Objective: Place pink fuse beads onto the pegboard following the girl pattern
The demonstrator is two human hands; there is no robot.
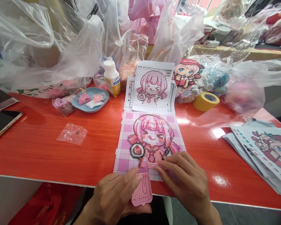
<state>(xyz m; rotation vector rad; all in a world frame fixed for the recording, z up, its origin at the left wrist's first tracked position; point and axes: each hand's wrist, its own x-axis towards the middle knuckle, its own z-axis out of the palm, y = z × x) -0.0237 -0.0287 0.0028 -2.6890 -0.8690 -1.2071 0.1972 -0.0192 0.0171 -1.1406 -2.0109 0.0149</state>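
Observation:
My left hand [113, 193] is closed around a small pink bead tray [142, 193] with grooves and beads in rows, held at the table's front edge. Pink tweezers [152, 164] are pinched in my right hand [186, 176], their tips at the lower part of the bead picture [152, 153]. That picture shows a pink-haired figure with a cake plate, laid out on a pink-and-white gridded pegboard [122, 143]. Directly behind the board stands a printed pattern sheet [152, 86] of the same figure.
A blue plate [90, 108] with bead packets and a white bottle [111, 78] stand behind to the left. An emptied-looking bag [72, 133] and a phone [4, 123] lie left. Yellow tape [206, 101] and printed sheets [264, 153] lie right; plastic bags [67, 59] line the back.

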